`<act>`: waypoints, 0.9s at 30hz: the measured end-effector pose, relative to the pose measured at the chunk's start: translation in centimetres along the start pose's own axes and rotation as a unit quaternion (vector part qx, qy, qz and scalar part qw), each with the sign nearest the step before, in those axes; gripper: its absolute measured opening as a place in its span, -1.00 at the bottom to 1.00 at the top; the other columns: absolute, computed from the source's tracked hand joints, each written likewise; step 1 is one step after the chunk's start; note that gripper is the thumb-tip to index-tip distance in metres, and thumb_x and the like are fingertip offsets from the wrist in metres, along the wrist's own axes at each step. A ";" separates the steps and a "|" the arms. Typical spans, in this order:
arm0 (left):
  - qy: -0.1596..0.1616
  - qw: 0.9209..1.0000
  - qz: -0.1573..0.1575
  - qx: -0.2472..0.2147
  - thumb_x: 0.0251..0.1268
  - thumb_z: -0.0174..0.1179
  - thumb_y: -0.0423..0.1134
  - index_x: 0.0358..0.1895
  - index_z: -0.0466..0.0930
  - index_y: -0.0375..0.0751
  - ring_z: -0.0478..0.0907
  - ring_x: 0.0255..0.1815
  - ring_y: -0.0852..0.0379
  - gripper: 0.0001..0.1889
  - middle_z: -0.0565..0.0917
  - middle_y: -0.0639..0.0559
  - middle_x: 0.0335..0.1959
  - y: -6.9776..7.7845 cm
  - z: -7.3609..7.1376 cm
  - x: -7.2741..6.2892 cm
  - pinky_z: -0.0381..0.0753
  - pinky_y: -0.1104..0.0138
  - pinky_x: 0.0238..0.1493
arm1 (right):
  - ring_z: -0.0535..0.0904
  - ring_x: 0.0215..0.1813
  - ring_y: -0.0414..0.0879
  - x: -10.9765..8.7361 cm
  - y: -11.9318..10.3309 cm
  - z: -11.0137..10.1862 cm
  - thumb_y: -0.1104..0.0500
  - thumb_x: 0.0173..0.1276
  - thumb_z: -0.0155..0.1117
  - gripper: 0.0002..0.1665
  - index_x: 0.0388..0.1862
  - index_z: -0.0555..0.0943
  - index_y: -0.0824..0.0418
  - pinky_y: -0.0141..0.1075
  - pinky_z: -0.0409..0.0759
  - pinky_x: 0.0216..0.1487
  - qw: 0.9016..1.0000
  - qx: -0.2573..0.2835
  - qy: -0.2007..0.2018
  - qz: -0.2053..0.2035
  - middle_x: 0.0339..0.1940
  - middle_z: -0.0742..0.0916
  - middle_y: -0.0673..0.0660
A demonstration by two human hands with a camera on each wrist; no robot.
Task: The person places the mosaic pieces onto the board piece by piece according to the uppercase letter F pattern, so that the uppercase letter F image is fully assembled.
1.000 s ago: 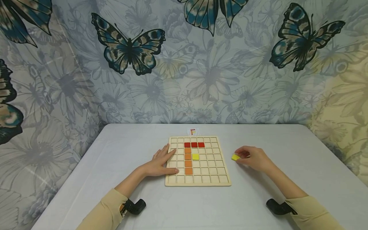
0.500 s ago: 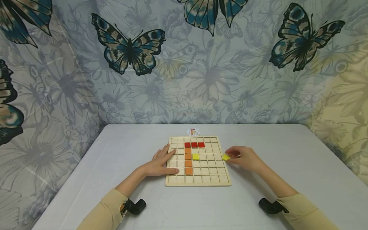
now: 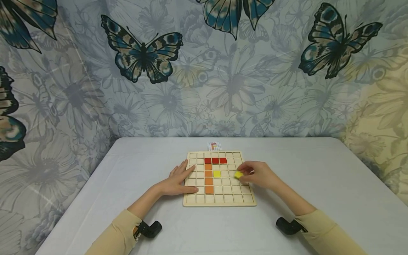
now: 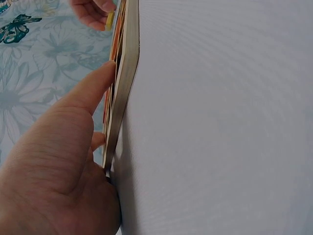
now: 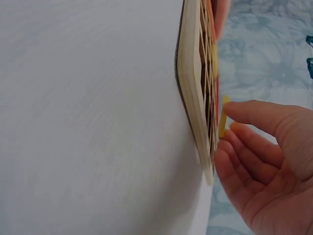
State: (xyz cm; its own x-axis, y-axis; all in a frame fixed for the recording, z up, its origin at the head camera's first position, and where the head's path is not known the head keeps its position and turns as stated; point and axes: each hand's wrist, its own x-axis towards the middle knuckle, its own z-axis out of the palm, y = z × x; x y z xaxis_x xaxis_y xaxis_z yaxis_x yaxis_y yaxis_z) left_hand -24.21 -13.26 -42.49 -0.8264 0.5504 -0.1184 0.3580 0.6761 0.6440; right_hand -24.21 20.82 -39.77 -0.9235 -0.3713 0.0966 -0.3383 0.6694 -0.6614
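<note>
Yellow tile (image 3: 238,174): we find it pinched at the fingers (image 3: 244,170) of the right hand (image 3: 259,174), held just above the right part of the wooden board (image 3: 220,201), roughly level with the row of the yellow tile already seated. In the right wrist view it stands edge-on at the fingertips, just clear of the board face.
Right hand: we record thumb and fingers curled round the yellow tile; the heel of the hand lies over the board's right edge.
Left hand (image 3: 178,180): we see it flat on the left side of the board, fingers straight and spread, thumb along the lower left cells; it holds nothing.
Wooden board: a pale grid of square cells, lying flat on the counter (image 3: 127,177), between the two hands.
Seated tiles: we count three red tiles (image 3: 215,160) in a row near the top, four orange tiles (image 3: 208,177) in a column below the leftmost red one, and one seated yellow tile (image 3: 217,173) just right of that column.
Pattern card (image 3: 214,146): a small card with a coloured grid, on the counter just beyond the board's far edge.
Counter: light grey cloth; butterfly-print fabric (image 3: 143,53) hangs behind it.
Sleeves: both forearms wear beige sleeves (image 3: 118,233), each with a black wrist mount (image 3: 149,228).
</note>
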 end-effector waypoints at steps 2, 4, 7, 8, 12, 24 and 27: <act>0.000 1.000 0.000 0.001 0.22 0.24 0.22 0.58 -0.05 -0.07 -0.50 0.56 -0.10 -0.02 -0.38 -0.17 0.58 0.0 0.0 0.0 -0.44 -0.05 0.47 | 0.53 -0.26 -0.12 0.3 -0.3 0.3 0.27 0.11 0.50 -0.72 -0.18 0.67 0.24 -0.32 0.56 -0.24 1.000 0.000 -0.003 -0.010 -0.37 0.65 0.00; 0.001 1.000 0.001 0.002 0.22 0.24 0.22 0.58 -0.05 -0.08 -0.49 0.56 -0.10 -0.02 -0.38 -0.17 0.58 0.0 0.0 0.0 -0.44 -0.05 0.47 | 0.52 -0.27 -0.13 0.7 -0.5 0.6 0.28 0.11 0.50 -0.72 -0.18 0.67 0.25 -0.32 0.56 -0.23 1.000 -0.005 -0.004 -0.022 -0.37 0.65 0.00; 0.000 1.000 0.002 0.003 0.22 0.24 0.21 0.58 -0.05 -0.08 -0.49 0.56 -0.10 -0.02 -0.38 -0.18 0.58 -0.1 0.0 0.0 -0.44 -0.04 0.47 | 0.50 -0.30 -0.14 1.1 -0.7 1.1 0.30 0.10 0.49 -0.72 -0.18 0.67 0.25 -0.31 0.54 -0.25 0.999 -0.011 -0.009 -0.032 -0.40 0.64 -0.02; 0.000 1.000 0.003 0.003 0.22 0.24 0.21 0.58 -0.05 -0.08 -0.49 0.56 -0.10 -0.02 -0.38 -0.18 0.58 0.0 0.0 0.0 -0.44 -0.04 0.47 | 0.50 -0.30 -0.14 1.3 -0.8 1.2 0.30 0.10 0.48 -0.72 -0.18 0.67 0.25 -0.31 0.54 -0.25 0.999 -0.015 -0.011 -0.034 -0.41 0.63 -0.02; -0.002 1.000 0.005 0.003 0.23 0.25 0.21 0.58 -0.05 -0.09 -0.49 0.56 -0.10 -0.02 -0.38 -0.19 0.58 0.0 0.0 -0.1 -0.45 -0.03 0.47 | 0.48 -0.30 -0.13 1.8 -1.1 1.6 0.31 0.11 0.46 -0.74 -0.18 0.68 0.23 -0.29 0.53 -0.22 0.999 -0.025 -0.015 -0.033 -0.43 0.61 -0.04; -0.003 1.000 0.009 0.000 0.23 0.25 0.19 0.58 -0.05 -0.10 -0.49 0.56 -0.11 -0.02 -0.38 -0.20 0.57 -0.1 0.0 -0.1 -0.47 -0.03 0.47 | 0.55 -0.25 -0.10 2.5 -1.5 2.3 0.42 0.16 0.38 -0.76 -0.16 0.68 0.28 -0.22 0.62 -0.14 0.996 -0.020 -0.015 -0.085 -0.28 0.71 0.06; -0.002 1.000 0.006 0.000 0.22 0.25 0.20 0.58 -0.05 -0.09 -0.49 0.56 -0.09 -0.02 -0.38 -0.19 0.58 -0.1 0.0 -0.1 -0.47 -0.01 0.47 | 0.57 -0.20 -0.08 2.4 -1.6 2.4 0.43 0.17 0.34 -0.74 -0.14 0.69 0.28 -0.21 0.64 -0.11 0.996 -0.015 -0.018 -0.088 -0.22 0.72 0.08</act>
State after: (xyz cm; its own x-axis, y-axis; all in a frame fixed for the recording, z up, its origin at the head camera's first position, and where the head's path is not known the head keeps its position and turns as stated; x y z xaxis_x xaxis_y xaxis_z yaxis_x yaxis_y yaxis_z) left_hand -24.17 -13.35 -42.55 -0.8201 0.5608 -0.1135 0.3683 0.6692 0.6454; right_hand -25.49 17.32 -40.29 -0.8424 -0.5070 0.1826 -0.5004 0.6102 -0.6142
